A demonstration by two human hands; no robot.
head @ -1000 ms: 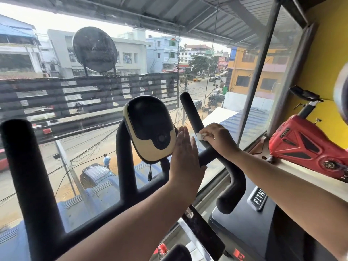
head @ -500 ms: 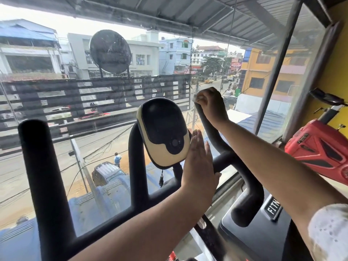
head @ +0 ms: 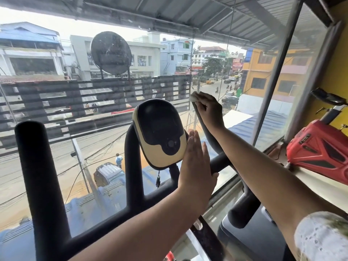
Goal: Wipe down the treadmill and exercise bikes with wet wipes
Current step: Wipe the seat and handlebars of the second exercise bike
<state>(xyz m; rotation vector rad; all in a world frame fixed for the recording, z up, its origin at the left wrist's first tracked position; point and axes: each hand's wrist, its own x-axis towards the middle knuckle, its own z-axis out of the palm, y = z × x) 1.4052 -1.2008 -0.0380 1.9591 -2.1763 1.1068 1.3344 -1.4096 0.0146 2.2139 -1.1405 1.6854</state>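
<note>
right hand (head: 209,108) up handlebar (head: 211,142), wipe (head: 193,98) under fingers (head: 203,97)

Most of the wipe (head: 193,99) hides under the right hand (head: 209,109) — the red bike (head: 316,153) is cropped.

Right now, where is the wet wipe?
In the head view, right of centre: the right hand pinches the wet wipe against the top of the bike's right handlebar, above and right of the console.
</note>
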